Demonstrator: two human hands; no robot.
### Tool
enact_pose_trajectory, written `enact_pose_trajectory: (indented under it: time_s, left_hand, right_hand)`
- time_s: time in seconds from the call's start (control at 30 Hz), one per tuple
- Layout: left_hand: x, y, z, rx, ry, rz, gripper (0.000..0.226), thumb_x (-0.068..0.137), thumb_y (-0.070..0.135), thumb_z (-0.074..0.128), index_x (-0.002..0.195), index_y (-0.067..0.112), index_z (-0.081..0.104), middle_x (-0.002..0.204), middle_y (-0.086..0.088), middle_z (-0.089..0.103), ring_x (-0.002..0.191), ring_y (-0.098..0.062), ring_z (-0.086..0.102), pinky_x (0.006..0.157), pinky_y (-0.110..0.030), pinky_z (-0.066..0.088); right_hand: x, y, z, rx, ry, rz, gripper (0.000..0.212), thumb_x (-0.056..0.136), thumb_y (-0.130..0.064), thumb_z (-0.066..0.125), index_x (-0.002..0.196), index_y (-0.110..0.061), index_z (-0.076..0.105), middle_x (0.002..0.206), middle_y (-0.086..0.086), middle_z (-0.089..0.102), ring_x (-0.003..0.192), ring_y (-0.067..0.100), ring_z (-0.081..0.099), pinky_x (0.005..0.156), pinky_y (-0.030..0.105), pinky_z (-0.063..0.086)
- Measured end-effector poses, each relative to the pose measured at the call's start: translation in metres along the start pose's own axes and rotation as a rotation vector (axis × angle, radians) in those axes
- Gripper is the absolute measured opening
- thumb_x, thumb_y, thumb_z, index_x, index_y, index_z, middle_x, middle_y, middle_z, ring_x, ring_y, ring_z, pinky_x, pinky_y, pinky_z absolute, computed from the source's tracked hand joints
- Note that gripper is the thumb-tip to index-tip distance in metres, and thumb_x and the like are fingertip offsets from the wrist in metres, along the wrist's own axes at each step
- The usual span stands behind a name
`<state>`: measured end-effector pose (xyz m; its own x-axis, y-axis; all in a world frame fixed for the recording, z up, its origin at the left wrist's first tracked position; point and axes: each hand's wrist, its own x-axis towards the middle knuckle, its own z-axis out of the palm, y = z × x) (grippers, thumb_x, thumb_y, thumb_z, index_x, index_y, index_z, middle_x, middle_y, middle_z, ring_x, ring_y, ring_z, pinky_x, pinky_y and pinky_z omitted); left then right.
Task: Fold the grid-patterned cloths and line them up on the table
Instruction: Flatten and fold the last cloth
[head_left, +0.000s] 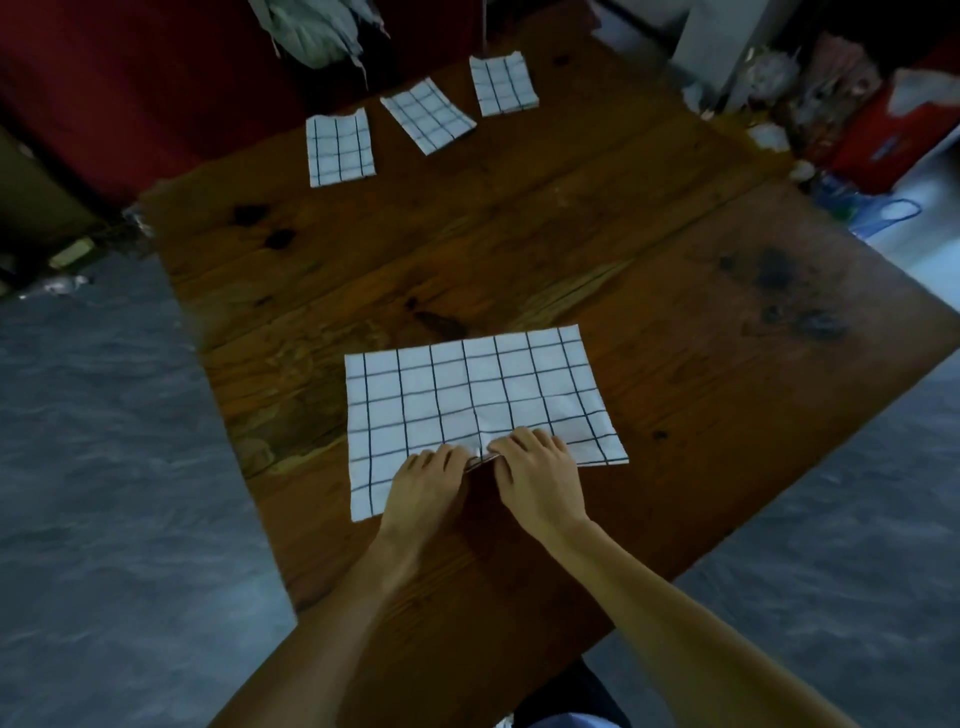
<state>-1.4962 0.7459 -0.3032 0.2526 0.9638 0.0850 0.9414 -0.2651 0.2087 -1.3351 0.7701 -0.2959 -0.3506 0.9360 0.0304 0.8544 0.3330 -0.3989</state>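
Observation:
A white cloth with a black grid (467, 400) lies spread on the wooden table (649, 332), near its front edge. My left hand (426, 480) and my right hand (537, 473) sit side by side at the middle of the cloth's near edge, fingers curled onto it, and the edge is puckered between them. Three folded grid cloths lie in a row at the far end: one at the left (340, 150), one in the middle (427, 115) turned askew, one at the right (503, 84).
A pale bundle of fabric (311, 31) hangs beyond the table's far edge. Cluttered bags, a red box (878, 140) and crumpled paper stand past the right corner. Grey floor surrounds the table on both sides.

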Motion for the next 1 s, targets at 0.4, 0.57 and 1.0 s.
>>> enact_pose_trajectory:
  time_s: [0.4,0.57,1.0]
  left_hand:
    - [-0.02,0.05,-0.117,-0.281,0.138,-0.151,0.023,0.097,0.041,0.04,0.107,0.023,0.051,0.099,0.005,0.062,0.075,-0.013,0.061,0.061,-0.027,0.046]
    - [-0.032,0.05,-0.167,-0.368,0.353,-0.203,0.033,0.098,0.027,0.043,0.129,0.016,0.05,0.126,-0.003,0.056,0.101,-0.018,0.06,0.076,-0.02,0.042]
    - [-0.031,0.094,-0.225,-0.336,0.446,-0.052,0.013,0.097,0.023,0.05,0.096,0.025,0.062,0.082,0.017,0.054,0.07,0.009,0.042,0.095,-0.029,0.033]
  right_hand:
    - [0.007,-0.056,-0.105,0.152,0.168,-0.043,0.03,0.089,-0.004,0.057,0.116,-0.015,0.066,0.113,0.002,0.067,0.104,0.019,0.06,0.091,0.032,0.043]
    - [-0.01,-0.076,-0.16,0.382,0.126,-0.001,0.04,0.086,0.007,0.053,0.111,-0.023,0.065,0.112,-0.007,0.065,0.103,0.01,0.059,0.088,0.029,0.052]
    - [-0.058,-0.079,-0.234,0.728,0.083,-0.041,0.033,0.102,-0.016,0.042,0.109,-0.045,0.056,0.118,-0.023,0.058,0.114,0.002,0.055,0.097,0.023,0.047]
